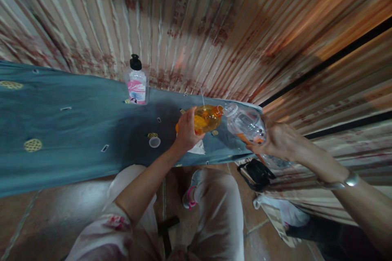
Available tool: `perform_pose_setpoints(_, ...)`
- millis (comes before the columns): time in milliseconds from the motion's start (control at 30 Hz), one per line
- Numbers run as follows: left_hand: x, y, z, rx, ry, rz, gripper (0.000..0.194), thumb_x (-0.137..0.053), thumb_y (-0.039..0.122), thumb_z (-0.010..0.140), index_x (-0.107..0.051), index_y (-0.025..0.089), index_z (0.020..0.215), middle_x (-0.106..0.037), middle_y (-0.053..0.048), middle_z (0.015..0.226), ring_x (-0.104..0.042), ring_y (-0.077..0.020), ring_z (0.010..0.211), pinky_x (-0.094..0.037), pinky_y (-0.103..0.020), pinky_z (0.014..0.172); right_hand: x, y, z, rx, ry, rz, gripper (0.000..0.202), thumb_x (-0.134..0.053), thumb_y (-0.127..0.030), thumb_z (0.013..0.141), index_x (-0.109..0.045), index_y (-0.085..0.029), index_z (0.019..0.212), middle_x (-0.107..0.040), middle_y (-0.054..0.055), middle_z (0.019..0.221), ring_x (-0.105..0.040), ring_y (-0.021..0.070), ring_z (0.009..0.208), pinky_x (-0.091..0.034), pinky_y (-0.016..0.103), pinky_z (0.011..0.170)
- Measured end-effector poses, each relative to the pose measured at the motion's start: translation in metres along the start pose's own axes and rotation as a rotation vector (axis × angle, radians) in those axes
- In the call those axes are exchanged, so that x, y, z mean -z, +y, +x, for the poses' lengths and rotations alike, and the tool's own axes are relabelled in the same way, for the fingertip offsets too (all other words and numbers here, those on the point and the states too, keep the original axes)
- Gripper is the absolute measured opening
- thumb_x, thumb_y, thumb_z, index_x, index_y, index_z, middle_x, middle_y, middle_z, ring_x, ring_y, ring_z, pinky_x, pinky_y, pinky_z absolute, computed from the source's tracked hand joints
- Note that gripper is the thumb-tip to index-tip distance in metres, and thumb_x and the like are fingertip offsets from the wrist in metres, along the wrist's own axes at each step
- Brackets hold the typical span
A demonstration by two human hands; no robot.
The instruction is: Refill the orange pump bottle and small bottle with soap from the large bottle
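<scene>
My left hand point(187, 130) is wrapped round a bottle of orange liquid point(208, 118), which lies tilted with its neck to the right. My right hand point(277, 138) grips a clear plastic bottle point(245, 120), also on its side, its neck to the left. The two mouths meet or nearly meet; I cannot tell whether liquid is passing between them. A thin clear straw-like stick point(202, 94) shows behind the orange bottle. Below my left hand lies a piece of white paper or tissue point(198, 147). A small white cap or cup point(154, 142) stands to the left.
A clear bottle with a black cap and pink label point(136, 85) stands at the back of the blue-green cloth point(76, 130). Pleated curtains point(183, 28) hang behind and to the right. On the floor are a black bag point(256, 173) and white cloth point(284, 208).
</scene>
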State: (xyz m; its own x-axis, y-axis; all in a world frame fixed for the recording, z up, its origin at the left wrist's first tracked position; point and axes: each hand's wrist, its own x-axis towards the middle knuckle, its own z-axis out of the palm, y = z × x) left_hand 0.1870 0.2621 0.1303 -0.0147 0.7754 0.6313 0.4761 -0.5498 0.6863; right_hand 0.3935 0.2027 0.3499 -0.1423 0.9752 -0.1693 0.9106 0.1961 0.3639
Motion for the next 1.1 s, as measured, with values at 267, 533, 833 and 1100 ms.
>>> perform_pose_setpoints(267,0.0003,-0.0004,0.0004,0.013,-0.016,-0.018,0.11,-0.084,0.018,0.058,-0.021,0.018,0.148,-0.049,-0.019,0.14,-0.05,-0.0366,0.128,-0.038,-0.053,0.11,0.0001,-0.0002,0.0005,-0.007,-0.004,-0.013,0.056,-0.062,-0.054,0.074,-0.048,-0.013,0.111,-0.069,0.008,0.068,-0.071,0.03,0.067,-0.039,0.027,0.051)
perform_pose_setpoints(533,0.0003,0.0001,0.0004,0.018,-0.012,-0.012,0.11,-0.084,0.017,0.058,-0.021,0.02,0.148,-0.049,-0.018,0.139,-0.051,-0.0365,0.127,-0.039,-0.053,0.11,-0.0024,0.0016,0.0001,-0.009,0.005,-0.016,0.055,-0.061,-0.055,0.074,-0.049,-0.015,0.11,-0.069,0.007,0.066,-0.072,0.0302,0.065,-0.036,0.026,0.049)
perform_pose_setpoints(833,0.0006,0.0013,0.0007,0.016,-0.009,-0.002,0.108,-0.083,0.018,0.06,-0.02,0.02,0.147,-0.049,-0.018,0.138,-0.051,-0.0362,0.127,-0.039,-0.053,0.109,0.0003,-0.0004,0.0002,-0.017,-0.042,-0.01,0.054,-0.061,-0.054,0.075,-0.048,-0.014,0.109,-0.071,0.01,0.072,-0.073,0.031,0.071,-0.04,0.027,0.053)
perform_pose_setpoints(1100,0.0003,0.0011,0.0004,0.024,-0.01,-0.002,0.111,-0.084,0.018,0.058,-0.019,0.021,0.147,-0.049,-0.017,0.139,-0.051,-0.0354,0.127,-0.039,-0.053,0.109,0.0025,-0.0017,0.0014,-0.015,-0.049,-0.023,0.057,-0.061,-0.055,0.075,-0.05,-0.012,0.11,-0.069,0.008,0.065,-0.071,0.03,0.064,-0.036,0.026,0.048)
